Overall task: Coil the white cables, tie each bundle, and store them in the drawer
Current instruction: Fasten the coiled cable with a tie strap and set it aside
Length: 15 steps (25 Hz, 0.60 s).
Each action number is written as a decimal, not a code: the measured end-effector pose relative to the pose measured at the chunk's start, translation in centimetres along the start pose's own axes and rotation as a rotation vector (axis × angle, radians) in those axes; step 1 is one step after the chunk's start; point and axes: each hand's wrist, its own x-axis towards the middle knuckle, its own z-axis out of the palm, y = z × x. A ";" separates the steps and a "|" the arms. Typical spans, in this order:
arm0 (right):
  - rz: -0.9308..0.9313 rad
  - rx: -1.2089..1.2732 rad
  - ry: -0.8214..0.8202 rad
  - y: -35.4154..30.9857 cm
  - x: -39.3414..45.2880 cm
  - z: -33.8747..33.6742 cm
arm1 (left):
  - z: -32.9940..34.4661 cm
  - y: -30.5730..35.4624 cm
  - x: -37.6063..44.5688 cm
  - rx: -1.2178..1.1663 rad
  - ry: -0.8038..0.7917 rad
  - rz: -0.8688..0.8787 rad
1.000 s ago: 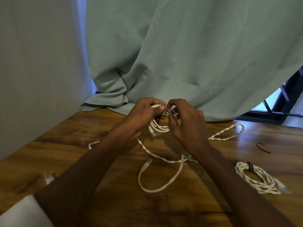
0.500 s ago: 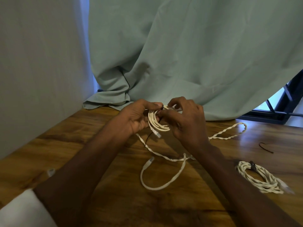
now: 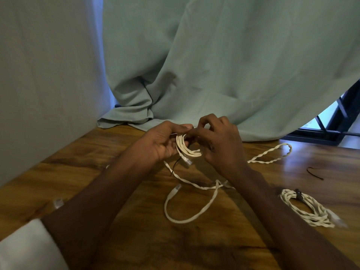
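Two hands meet over far-centre of wooden table (image 3: 136,240), head view only. Left hand (image 3: 161,142) grips small coil (image 3: 187,146) of white cable, fingers curled round left side, steadying loops so they don't spring apart. Right hand (image 3: 220,141) pinches at coil top, likely working thin black tie (image 3: 174,167) that dangles below. Coil held off table, roughly upright, plane facing camera; plug end (image 3: 187,161) points down-right. Loose cable (image 3: 194,215) trails near side, long run heading far-right. Tied bundle (image 3: 307,208) lies right, long axis near-right. Spare tie (image 3: 315,173) beyond. Drawer unseen.
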 end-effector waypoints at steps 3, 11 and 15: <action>-0.005 -0.026 0.018 -0.1 0.2 -0.1 | 0.3 0.1 -0.2 -0.010 -0.023 0.013; 0.426 0.626 0.259 -0.6 -0.3 0.5 | 0.9 -2.4 0.7 0.572 0.029 0.548; 0.507 0.707 0.244 -0.3 0.2 -0.3 | 1.0 -2.6 1.2 1.000 0.081 0.777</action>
